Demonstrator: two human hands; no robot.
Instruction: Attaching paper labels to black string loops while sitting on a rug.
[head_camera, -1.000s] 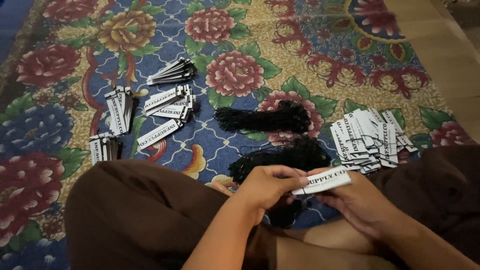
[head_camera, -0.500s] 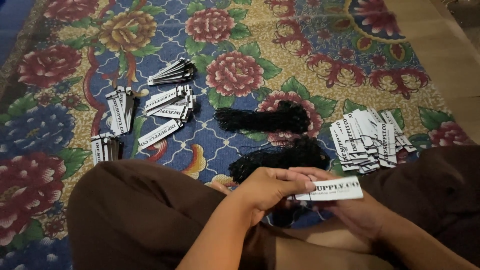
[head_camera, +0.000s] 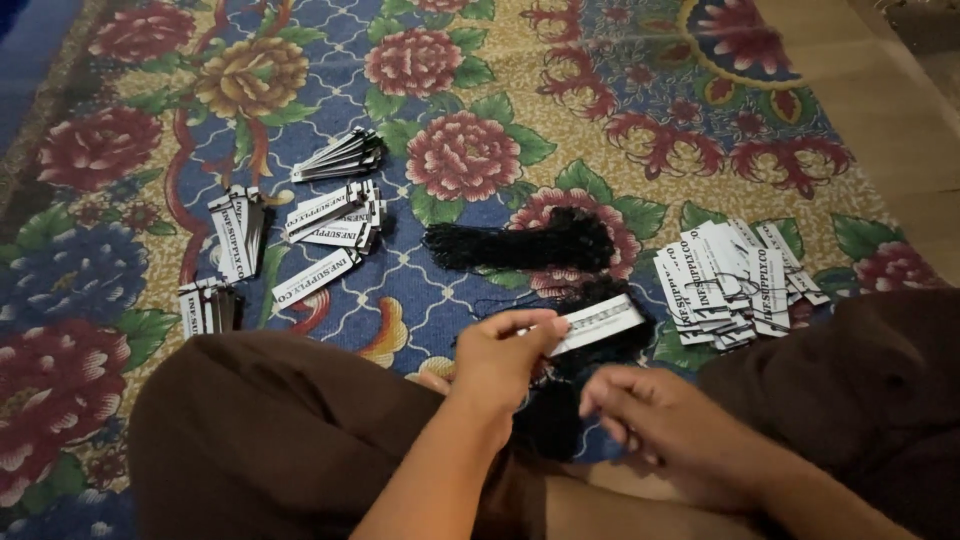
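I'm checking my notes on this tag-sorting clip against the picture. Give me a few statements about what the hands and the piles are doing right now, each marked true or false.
1. The left hand pinches a white card tag by one end. True.
2. The right hand grips the same tag. False: it hovers below the tag, apart from it.
3. A loose heap of tags lies on the person's right. True.
4. The black string bundle lies on bare wooden floor. False: it lies on the floral mat.
5. Several small stacks of tags lie on the left. True.
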